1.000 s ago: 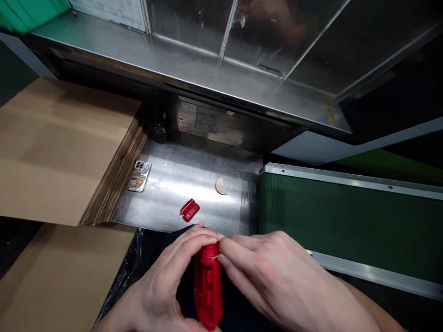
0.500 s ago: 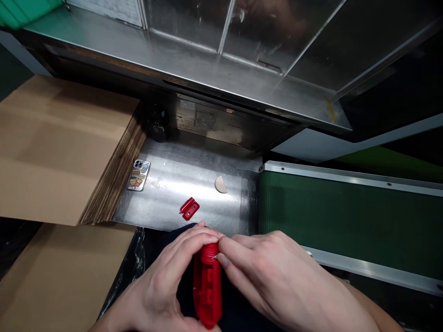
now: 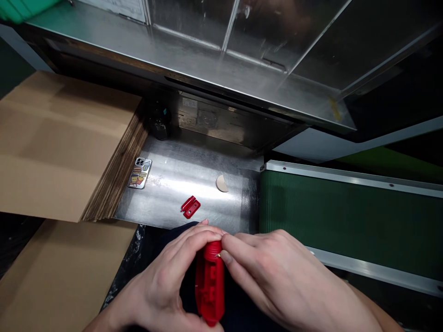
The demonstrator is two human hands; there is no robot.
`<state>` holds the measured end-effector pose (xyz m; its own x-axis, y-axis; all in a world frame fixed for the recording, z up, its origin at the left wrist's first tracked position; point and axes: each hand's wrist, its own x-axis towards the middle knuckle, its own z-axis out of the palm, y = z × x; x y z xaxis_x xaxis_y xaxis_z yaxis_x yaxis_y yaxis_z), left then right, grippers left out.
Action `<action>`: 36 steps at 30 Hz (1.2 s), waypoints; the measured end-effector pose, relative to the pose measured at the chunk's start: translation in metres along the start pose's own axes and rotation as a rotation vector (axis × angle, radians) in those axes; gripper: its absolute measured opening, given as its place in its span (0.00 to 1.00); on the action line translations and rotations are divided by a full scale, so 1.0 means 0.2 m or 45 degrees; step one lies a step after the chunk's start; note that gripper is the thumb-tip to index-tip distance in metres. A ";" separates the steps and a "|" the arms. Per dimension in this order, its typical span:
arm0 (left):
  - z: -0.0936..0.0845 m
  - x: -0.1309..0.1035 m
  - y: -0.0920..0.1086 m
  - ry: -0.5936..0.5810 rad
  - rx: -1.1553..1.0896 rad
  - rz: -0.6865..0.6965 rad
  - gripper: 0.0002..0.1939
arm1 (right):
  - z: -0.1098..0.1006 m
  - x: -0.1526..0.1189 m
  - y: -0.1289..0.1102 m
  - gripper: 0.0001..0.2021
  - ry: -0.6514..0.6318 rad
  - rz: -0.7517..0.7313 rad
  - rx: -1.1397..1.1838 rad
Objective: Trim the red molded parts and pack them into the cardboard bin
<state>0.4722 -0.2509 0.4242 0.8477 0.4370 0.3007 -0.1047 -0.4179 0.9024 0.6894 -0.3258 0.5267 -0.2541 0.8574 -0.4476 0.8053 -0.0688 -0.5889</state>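
A red plastic part point(image 3: 216, 295), long and hollow with a ribbed round end on top, stands roughly upright near the bottom centre. My left hand point(image 3: 173, 276) wraps it, fingers at the ribbed end and thumb at the bottom. Against that ribbed end my right hand point(image 3: 273, 272) pinches a small, thin metallic piece between thumb and index finger; its shape is mostly hidden. Beyond my hands, two small joined red pieces point(image 3: 191, 208) lie on the metal table point(image 3: 180, 170), with a beige half-round piece point(image 3: 222, 184) to their right.
At the left is a stack of cardboard point(image 3: 65, 143), beside a phone in a patterned case point(image 3: 140, 173). A dark bottle point(image 3: 160, 122) stands at the table's back. A green conveyor belt point(image 3: 346, 221) runs along the right. Above is a metal shelf point(image 3: 138, 50).
The view has shifted slightly. Both hands and the red part keep nearly the same pose, and the small metallic piece still sits at the ribbed end.
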 end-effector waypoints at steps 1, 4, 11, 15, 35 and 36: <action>0.00 0.00 0.00 0.001 0.002 -0.009 0.65 | 0.00 0.00 0.00 0.16 -0.005 -0.002 0.004; 0.00 0.00 0.00 0.001 0.001 -0.005 0.65 | 0.00 0.01 0.00 0.15 -0.021 0.011 0.012; -0.02 0.00 0.01 -0.013 0.042 -0.012 0.64 | -0.01 0.01 -0.01 0.12 -0.029 0.039 0.012; -0.02 0.01 0.01 -0.019 0.053 0.001 0.64 | -0.02 0.02 -0.01 0.12 -0.021 0.032 0.022; -0.05 0.00 0.00 -0.045 0.118 -0.130 0.63 | 0.05 0.06 0.14 0.17 0.253 -0.004 0.601; -0.05 0.01 0.00 -0.064 0.101 -0.147 0.63 | 0.07 0.06 0.16 0.16 0.323 0.020 0.673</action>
<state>0.4682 -0.2424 0.4281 0.8771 0.4461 0.1784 0.0351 -0.4298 0.9023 0.7050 -0.3251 0.4934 -0.0557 0.9451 -0.3219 0.4147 -0.2714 -0.8685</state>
